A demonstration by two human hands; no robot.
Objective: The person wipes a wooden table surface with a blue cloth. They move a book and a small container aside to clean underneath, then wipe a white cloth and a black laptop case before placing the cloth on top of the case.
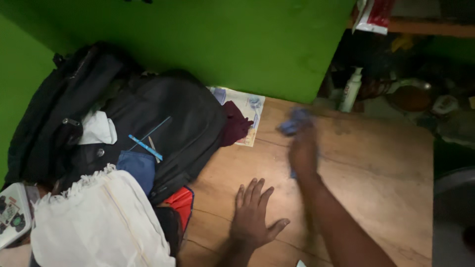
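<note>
My left hand (253,212) lies flat on the wooden table (376,173), fingers spread, holding nothing. My right hand (303,151) is blurred with motion farther out on the table and grips a blue cloth (294,121) that sticks out past the fingers. Left of both hands, two black backpacks (148,118) rest against the green wall, with a blue pen (146,147) on the nearer one.
A white fringed cloth (99,222) covers the table's near left. A maroon cloth (235,126) lies on a printed paper (250,106). A red item (180,202) peeks from under the backpack. Beyond the table's far edge stand a white bottle (351,89) and a round pan (410,96).
</note>
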